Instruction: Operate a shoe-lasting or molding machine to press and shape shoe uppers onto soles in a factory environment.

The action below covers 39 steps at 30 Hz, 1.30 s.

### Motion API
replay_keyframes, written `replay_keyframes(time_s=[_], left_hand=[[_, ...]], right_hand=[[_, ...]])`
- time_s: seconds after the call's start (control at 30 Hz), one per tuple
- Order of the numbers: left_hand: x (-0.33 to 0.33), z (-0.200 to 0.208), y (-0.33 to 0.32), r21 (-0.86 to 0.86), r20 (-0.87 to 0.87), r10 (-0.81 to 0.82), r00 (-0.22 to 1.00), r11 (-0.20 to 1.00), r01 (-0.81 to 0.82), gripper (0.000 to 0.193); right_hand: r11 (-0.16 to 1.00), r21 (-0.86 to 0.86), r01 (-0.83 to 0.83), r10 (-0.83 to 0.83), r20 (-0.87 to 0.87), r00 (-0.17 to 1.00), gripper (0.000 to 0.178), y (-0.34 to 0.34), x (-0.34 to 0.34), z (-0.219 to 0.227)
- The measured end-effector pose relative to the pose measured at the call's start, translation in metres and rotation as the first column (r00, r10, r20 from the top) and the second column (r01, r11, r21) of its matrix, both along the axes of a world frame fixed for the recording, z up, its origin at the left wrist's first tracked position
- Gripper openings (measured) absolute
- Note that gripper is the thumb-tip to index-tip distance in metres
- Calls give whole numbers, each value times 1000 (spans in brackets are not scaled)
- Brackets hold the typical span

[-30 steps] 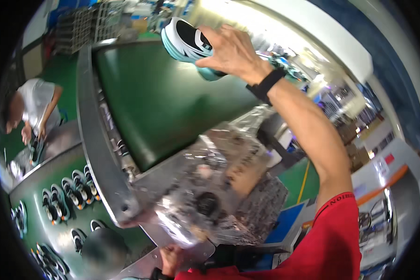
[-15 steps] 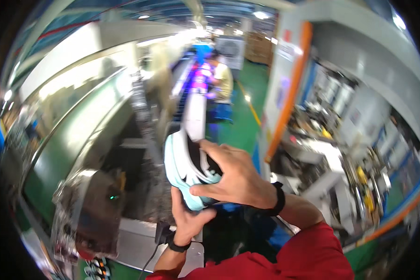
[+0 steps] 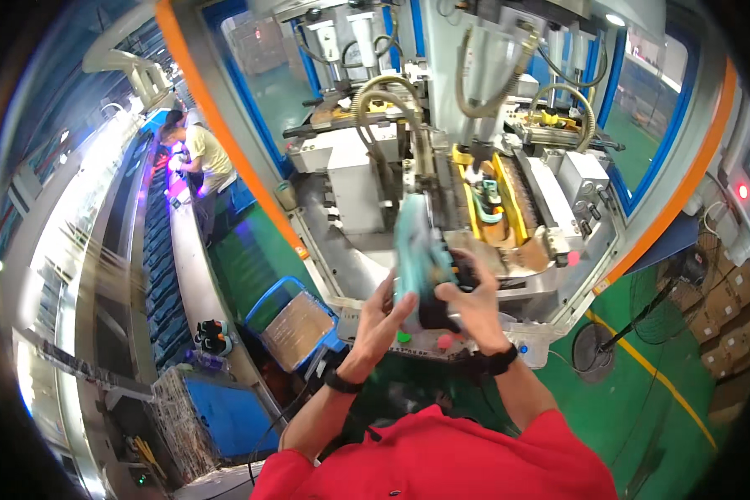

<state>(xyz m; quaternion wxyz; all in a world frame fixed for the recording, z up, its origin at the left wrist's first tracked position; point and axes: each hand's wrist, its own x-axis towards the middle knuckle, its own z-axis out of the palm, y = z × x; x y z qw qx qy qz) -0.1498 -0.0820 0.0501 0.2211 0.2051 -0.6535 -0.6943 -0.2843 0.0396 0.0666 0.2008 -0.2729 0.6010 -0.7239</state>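
Note:
A teal and dark shoe (image 3: 421,250), smeared by motion, is held up in front of me with its sole side toward the left. Along its left side, my left hand (image 3: 377,333) is closed on it near the lower end. My right hand (image 3: 477,307) grips the dark part from the right, thumb across it. Beyond the shoe stands a large machine (image 3: 354,196) with an orange-edged frame. Between yellow clamps (image 3: 515,204) in it sits another shoe (image 3: 490,200), light teal and black.
Below the shoe, a control panel (image 3: 467,343) carries coloured buttons. At left runs a conveyor (image 3: 162,283), dark shoes (image 3: 213,336) beside it and a person (image 3: 204,158) farther along. A blue chair (image 3: 296,329) stands between. On the right are a fan (image 3: 683,287) and cardboard boxes (image 3: 729,312).
My view has swung right, from the conveyor to the machine. The shoe stays in both hands and now stands more upright, in front of the machine.

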Motion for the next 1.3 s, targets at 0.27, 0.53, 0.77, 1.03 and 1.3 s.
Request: replay_keyframes(time_s=[0.27,0.53,0.77,1.03,1.3], left_hand=[[-238,-65,-67,-208,144,24,989,978,7,77],[-392,-138,-113,-578,475,353,806,816,-16,82],[-380,-129,-149,-262,498,245,832,957,-125,41],[-163,-42,-111,660,121,-189,974,749,63,29],[46,-6,-109,455,188,221,957,844,-284,52]], right_hand=[[845,45,533,-528,-89,844,55,98,-94,-13],[595,120,795,-779,-158,607,56,146,-106,-11],[620,245,746,-662,-347,664,53,115,-182,10],[561,760,327,-17,-384,923,66,-77,-352,14],[396,712,580,47,-647,761,33,-252,-334,-121]])
